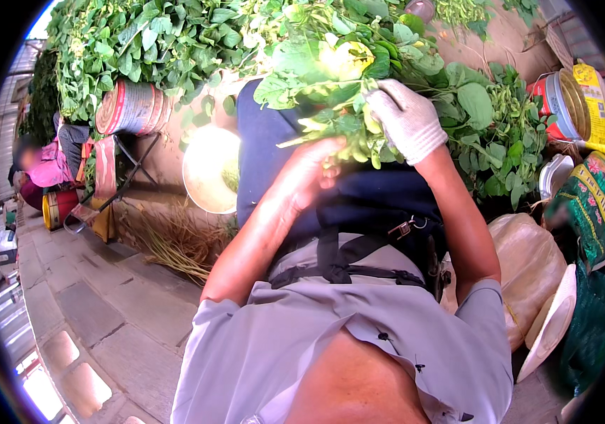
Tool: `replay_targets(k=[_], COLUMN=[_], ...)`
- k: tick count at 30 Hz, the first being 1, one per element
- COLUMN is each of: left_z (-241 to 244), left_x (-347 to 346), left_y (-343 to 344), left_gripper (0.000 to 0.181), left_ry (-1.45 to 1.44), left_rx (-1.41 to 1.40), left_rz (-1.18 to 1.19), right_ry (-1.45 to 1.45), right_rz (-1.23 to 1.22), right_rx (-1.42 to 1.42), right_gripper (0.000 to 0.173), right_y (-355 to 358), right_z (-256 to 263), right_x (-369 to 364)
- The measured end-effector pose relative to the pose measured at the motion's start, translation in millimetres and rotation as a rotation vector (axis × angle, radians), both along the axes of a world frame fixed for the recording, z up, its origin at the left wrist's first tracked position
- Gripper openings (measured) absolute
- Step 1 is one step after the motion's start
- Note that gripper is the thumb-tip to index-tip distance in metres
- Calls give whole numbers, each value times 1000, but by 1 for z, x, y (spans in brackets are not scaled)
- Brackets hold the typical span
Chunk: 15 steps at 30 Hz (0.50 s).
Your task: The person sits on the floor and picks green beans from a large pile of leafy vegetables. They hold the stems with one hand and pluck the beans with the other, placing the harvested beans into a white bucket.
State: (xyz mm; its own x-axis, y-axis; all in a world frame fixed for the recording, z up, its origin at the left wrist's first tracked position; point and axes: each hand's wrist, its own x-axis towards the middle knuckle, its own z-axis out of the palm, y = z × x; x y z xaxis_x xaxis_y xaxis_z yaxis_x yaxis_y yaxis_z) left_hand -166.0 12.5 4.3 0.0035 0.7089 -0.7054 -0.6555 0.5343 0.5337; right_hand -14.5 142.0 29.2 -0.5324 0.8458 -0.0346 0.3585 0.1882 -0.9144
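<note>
My right hand (405, 119), in a white knit glove, grips the stem of a leafy bean plant (352, 124), probably soybean, above my lap. Green pods (313, 130) hang in a bunch from it. My bare left hand (307, 172) is at the lower side of this bunch, fingers curled and fingertips against the pods; blur hides whether it pinches one. Left of my dark trouser leg stands a white bucket (209, 175) with some green stuff, seemingly pods, inside, partly washed out by glare.
Heaped bean plants (164, 42) fill the far side, with more plants (498, 138) at my right. A paint bucket (130, 108), a folding stool (133, 175) and dry stalks (186, 259) lie left. A plastic sack (527, 265) and straw hat (548, 323) are right. Another person (50, 161) sits far left.
</note>
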Motion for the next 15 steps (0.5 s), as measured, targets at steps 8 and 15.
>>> replay_targets(k=[8, 15], left_z=[-1, -7], left_x=[10, 10], left_y=[-24, -23], left_gripper=[22, 22], left_ry=[-271, -241], left_rx=[-1, -30], left_rz=[224, 226], right_ry=[-370, -94], right_rz=[275, -46], right_rx=[237, 342], right_gripper=[37, 32], right_y=[30, 19], right_z=[-23, 2], right_x=[-27, 5])
